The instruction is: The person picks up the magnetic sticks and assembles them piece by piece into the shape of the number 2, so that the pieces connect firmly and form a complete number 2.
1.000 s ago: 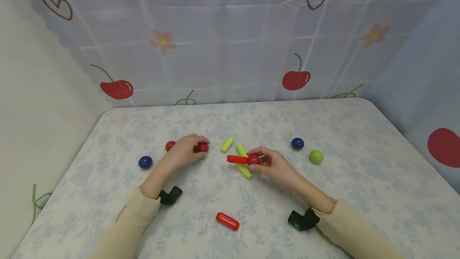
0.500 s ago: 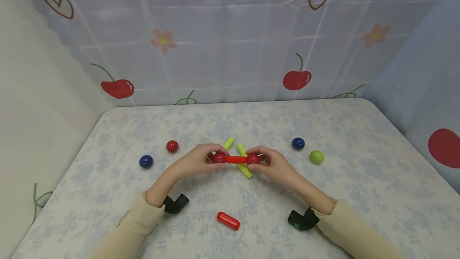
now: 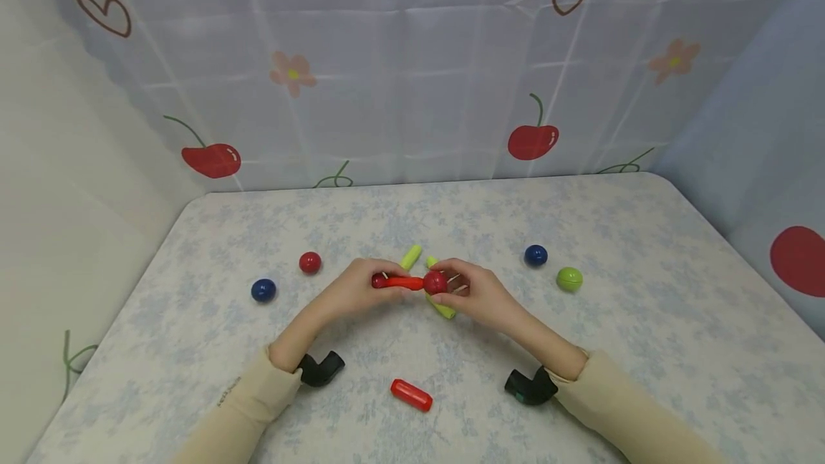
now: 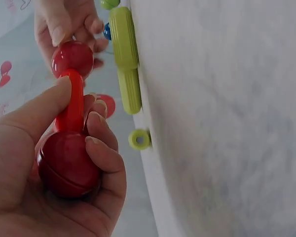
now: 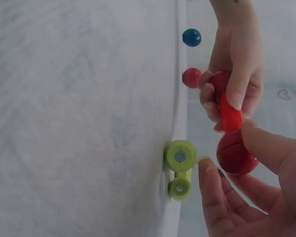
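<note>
A bright red rod [image 3: 404, 283] joins two dark red balls above the middle of the table. My left hand [image 3: 357, 288] grips the rod with the thumb laid along it, and the left ball [image 4: 69, 165] sits in its palm in the left wrist view. With thumb and fingers my right hand [image 3: 477, 298] pinches the other ball [image 3: 435, 282] at the rod's right end. Behind and below them lie yellow-green rods [image 3: 412, 256], partly hidden by the hands; grey round centres show at their ends in the right wrist view. Nearer the body lies a thicker red rod [image 3: 411, 394].
To the left are a blue ball [image 3: 263, 290] and a red ball [image 3: 310, 262]. Another blue ball [image 3: 536, 255] and a green ball [image 3: 570, 278] rest on the right. A printed curtain [image 3: 399, 92] hangs behind the table's far edge.
My left hand lifted a red ball from the table and brought it rightward to the rod's free end. Its grip then slid onto the rod, while the right hand shifted slightly left.
</note>
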`<state>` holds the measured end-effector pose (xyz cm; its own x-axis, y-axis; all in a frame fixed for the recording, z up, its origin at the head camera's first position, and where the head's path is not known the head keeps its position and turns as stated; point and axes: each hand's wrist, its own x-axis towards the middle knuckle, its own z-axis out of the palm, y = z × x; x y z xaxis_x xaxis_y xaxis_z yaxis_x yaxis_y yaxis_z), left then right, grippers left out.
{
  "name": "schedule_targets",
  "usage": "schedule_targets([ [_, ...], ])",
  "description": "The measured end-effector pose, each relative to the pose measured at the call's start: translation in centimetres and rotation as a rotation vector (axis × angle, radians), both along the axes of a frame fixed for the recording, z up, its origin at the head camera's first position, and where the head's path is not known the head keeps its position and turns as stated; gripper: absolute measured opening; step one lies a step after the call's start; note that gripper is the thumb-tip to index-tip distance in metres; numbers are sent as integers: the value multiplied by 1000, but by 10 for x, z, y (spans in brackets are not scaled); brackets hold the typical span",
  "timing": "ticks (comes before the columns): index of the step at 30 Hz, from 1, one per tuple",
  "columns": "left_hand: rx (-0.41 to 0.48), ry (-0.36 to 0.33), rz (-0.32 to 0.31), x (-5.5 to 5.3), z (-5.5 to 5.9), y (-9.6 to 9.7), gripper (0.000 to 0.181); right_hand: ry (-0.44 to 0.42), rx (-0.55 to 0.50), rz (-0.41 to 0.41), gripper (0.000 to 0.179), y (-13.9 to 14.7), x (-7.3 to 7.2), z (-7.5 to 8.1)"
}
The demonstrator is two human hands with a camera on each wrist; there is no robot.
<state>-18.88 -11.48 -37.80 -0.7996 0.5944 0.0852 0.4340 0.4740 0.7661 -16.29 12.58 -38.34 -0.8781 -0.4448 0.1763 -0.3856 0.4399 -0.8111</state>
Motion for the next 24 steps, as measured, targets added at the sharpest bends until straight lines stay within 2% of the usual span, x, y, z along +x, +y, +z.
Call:
schedule_targets([
  [4, 6, -2, 41, -3, 3, -7, 18, 50, 109, -40, 38, 1, 1, 1],
  [8, 20, -13, 83, -5, 5, -12, 21, 77, 179, -38, 30, -1, 1, 3],
  [13, 25, -23, 91, -6, 6, -13, 21, 121, 245, -15, 16, -8, 12, 6],
  [16, 27, -28, 93, -6, 7, -14, 19, 128, 284, 100, 16, -18, 28, 7],
  [21, 19, -31, 93, -7, 6, -15, 19, 29, 370, 366, 32, -37, 56, 8],
  [24, 20, -28, 95, -8, 5, -16, 19, 7, 425, 428, 30, -43, 65, 8],
])
